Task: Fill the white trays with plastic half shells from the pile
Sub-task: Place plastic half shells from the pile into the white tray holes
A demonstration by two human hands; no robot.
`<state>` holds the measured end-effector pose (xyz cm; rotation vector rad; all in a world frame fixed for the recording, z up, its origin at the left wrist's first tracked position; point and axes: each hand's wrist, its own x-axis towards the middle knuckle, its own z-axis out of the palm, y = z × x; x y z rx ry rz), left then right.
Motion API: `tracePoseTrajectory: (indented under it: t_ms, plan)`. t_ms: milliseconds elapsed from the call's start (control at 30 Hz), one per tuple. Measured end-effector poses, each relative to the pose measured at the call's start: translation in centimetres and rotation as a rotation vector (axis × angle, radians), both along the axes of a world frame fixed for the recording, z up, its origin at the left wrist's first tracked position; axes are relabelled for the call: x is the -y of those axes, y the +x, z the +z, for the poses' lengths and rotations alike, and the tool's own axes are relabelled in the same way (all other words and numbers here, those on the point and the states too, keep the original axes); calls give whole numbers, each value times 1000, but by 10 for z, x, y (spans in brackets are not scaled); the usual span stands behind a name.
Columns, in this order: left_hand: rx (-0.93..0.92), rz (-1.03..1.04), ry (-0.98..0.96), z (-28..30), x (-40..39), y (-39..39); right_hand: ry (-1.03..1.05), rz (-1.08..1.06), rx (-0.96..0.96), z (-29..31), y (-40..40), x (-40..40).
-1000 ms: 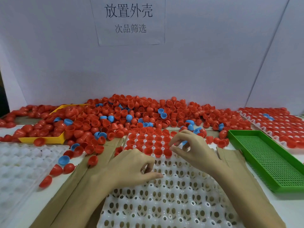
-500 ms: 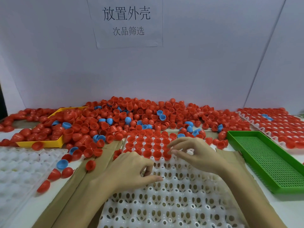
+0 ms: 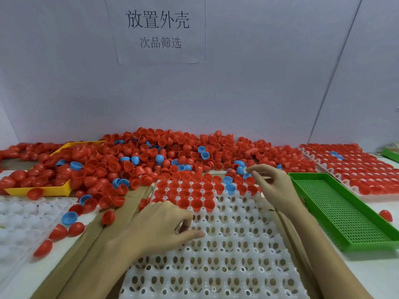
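beyond right hand (image 3: 275, 187) fingers (image 3: 251, 169): shell pile (image 3: 172, 156), apart.

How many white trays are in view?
3: one centre front, partly filled; one at the left edge; one at the far right behind the green tray, covered with shells. Any stacked beneath would be hidden.
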<state>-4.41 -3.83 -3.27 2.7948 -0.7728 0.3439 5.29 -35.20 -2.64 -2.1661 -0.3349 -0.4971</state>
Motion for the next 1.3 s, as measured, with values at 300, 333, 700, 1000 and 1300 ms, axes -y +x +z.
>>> tracePoseTrajectory:
  t_ms: [300, 333, 700, 1000, 1300]
  plan:
    - [-8, -80, 68, -8, 29, 7, -8, -90, -27, -5, 3, 3]
    - [-15, -85, 55, -8, 32, 7, -11, -86, -29, -6, 3, 3]
    - [265, 683, -120, 22, -74, 26, -29, -96, -11, -8, 4, 1]
    - [-50, 645, 40, 9, -117, 22, -59, -79, -2, -9, 3, -3]
    - [16, 664, -152, -4, -122, 30, -75, -72, 13, -9, 3, -5]
